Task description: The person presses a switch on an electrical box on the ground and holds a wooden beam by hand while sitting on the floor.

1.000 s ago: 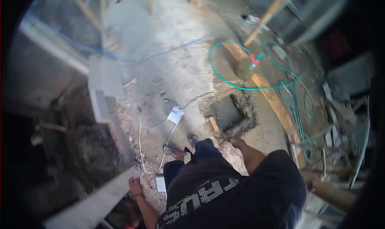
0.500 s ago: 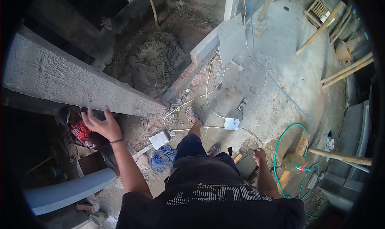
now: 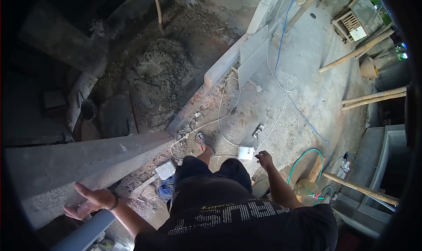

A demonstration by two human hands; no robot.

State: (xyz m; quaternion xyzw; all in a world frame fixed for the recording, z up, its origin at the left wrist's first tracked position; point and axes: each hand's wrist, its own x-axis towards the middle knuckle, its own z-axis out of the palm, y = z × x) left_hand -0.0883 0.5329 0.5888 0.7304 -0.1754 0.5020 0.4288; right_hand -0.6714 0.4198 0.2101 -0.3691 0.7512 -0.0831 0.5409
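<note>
My left hand (image 3: 90, 202) is open, with thumb and fingers spread, at the near side of a long rough-plastered beam or wall top (image 3: 83, 163). It appears beside the plaster; whether it touches cannot be told. My right hand (image 3: 264, 159) hangs out to the right with its fingers curled closed. Whether anything is inside them is hidden. Close to that hand, on the floor, lies a white box (image 3: 245, 153) with cables, and just beyond it a socket strip (image 3: 258, 131).
A mound of wet mortar (image 3: 160, 73) lies beyond the low wall (image 3: 224, 62), with a dark bucket (image 3: 89, 109) to its left. Loose cable (image 3: 221, 119) crosses the floor. A green hose (image 3: 303, 154) and wooden poles (image 3: 360, 187) are at right. Rubble and a pale block (image 3: 165, 169) lie by my feet.
My view has shifted forward and left. My left hand has dropped lower and left from above the beam's edge. The person crouching below the beam is out of sight. My right hand has swung forward.
</note>
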